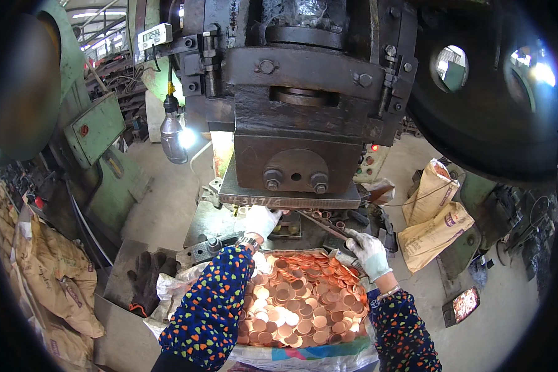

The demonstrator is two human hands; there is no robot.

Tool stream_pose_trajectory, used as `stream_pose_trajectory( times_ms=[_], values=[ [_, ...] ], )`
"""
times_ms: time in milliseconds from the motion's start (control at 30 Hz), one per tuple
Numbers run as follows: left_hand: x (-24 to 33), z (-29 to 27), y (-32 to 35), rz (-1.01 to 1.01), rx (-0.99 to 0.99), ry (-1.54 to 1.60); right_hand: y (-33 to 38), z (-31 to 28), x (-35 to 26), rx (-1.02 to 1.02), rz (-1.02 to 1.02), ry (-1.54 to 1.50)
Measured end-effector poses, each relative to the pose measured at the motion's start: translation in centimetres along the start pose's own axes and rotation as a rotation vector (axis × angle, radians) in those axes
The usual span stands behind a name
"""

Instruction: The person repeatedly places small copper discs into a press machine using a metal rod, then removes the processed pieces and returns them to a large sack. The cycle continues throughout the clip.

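Note:
My left hand [261,222], in a white glove, reaches in under the upper die plate [289,196] of a press. Its fingers are bunched and washed out by the light. A small coppery bit shows at their tips, too unclear to name. My right hand [369,254], also gloved in white, is closed round a long thin metal rod [323,224] that slants up and left to below the plate. Between my forearms, an opened sack [316,351] holds a heap of round copper discs [304,304]. Small copper rings [340,225] lie on the press bed.
The dark press ram [297,161] hangs low over both hands. A lit lamp [173,137] hangs at its left. Dark gloves [150,277] rest on a metal surface at left. Paper sacks [437,232] stand at right, with more sacks [62,273] far left.

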State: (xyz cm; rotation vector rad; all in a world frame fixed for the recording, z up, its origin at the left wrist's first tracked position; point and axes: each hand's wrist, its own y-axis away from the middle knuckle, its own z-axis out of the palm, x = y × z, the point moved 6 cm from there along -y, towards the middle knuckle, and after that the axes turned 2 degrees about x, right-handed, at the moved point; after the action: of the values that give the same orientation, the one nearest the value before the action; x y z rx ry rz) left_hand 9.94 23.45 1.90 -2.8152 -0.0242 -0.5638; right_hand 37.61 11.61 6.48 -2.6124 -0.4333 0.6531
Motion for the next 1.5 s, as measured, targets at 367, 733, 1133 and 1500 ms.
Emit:
stream_pose_trajectory(
  times_ms=[367,733,1133,1500],
  values=[
    [1.8,-2.4,2.0,0.219,0.117,0.018,-0.7,1.0,-1.2,-0.181,-0.088,0.118],
    [-1.8,-4.8,17.6,0.673,-0.365,0.142,9.3,0.4,-3.9,-0.263,0.109,-0.278],
    [-4.4,-2.0,17.6,0.5,-0.515,0.294,15.0,3.1,-4.8,-0.366,0.256,-0.152],
    [-3.8,-3.1,18.0,0.503,-0.673,0.3,15.3,2.5,-4.8,-0.39,0.279,-0.165]
  ],
)
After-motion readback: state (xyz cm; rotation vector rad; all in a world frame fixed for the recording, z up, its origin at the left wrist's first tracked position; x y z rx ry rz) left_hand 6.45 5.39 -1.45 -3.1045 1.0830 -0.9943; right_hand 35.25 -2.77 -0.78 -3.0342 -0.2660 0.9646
